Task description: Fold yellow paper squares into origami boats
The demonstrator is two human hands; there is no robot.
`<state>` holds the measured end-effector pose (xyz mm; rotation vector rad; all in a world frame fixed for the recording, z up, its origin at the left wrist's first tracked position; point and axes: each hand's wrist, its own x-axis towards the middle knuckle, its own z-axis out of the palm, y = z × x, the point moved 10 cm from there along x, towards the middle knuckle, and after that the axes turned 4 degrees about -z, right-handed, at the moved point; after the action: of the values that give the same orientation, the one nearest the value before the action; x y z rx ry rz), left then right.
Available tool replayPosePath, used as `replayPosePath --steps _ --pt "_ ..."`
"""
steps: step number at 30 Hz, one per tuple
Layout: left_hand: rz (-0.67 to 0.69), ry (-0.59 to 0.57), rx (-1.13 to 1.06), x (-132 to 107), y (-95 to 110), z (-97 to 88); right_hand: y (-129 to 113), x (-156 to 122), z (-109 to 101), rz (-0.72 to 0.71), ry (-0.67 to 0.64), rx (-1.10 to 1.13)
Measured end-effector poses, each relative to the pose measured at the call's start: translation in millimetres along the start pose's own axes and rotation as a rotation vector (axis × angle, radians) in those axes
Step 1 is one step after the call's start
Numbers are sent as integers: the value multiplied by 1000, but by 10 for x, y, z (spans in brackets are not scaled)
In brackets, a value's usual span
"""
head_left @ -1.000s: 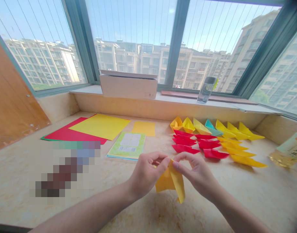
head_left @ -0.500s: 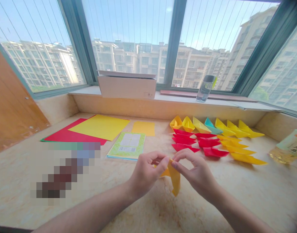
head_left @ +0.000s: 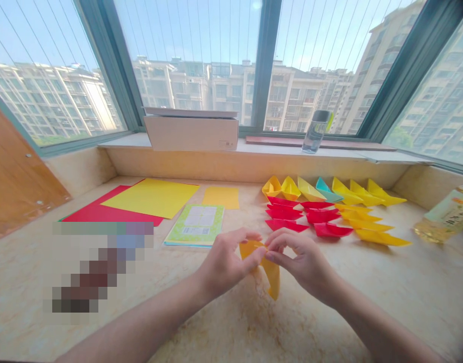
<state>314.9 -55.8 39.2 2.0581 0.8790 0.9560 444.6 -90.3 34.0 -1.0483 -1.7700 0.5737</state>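
My left hand [head_left: 226,262] and my right hand [head_left: 301,262] meet over the marble counter [head_left: 386,307], both pinched on a partly folded piece of orange-yellow paper [head_left: 271,269]. The paper's upper edge sits between thumbs and fingertips, and a narrow flap hangs down below them. Beyond my hands lie rows of folded paper boats [head_left: 330,212], red, yellow and one teal.
Flat red and yellow sheets [head_left: 140,199] lie at the back left, with a small orange sheet [head_left: 221,197] and a green paper packet [head_left: 195,226] nearer. A cardboard box [head_left: 191,132] and a clear bottle [head_left: 315,131] stand on the sill. A yellowish bottle [head_left: 445,217] lies at the right.
The paper in my hands has been drawn narrower, its broad face folding in so only a slim flap hangs. My hands stayed close together.
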Motion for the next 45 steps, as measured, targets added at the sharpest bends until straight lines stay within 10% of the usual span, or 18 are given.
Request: replayPosePath --steps 8,15,27,36,45 --pt "-30 -160 29 7 14 128 -20 0 -23 -18 26 20" --pt "-218 -62 -180 2 -191 112 205 -50 128 283 -167 146" --pt "-298 -167 -218 -25 -307 270 235 -44 59 231 -90 -34" --pt "-341 -81 -481 12 -385 185 279 -59 120 318 -132 238" --pt "-579 -349 -677 -93 -421 481 307 0 -69 294 9 246"
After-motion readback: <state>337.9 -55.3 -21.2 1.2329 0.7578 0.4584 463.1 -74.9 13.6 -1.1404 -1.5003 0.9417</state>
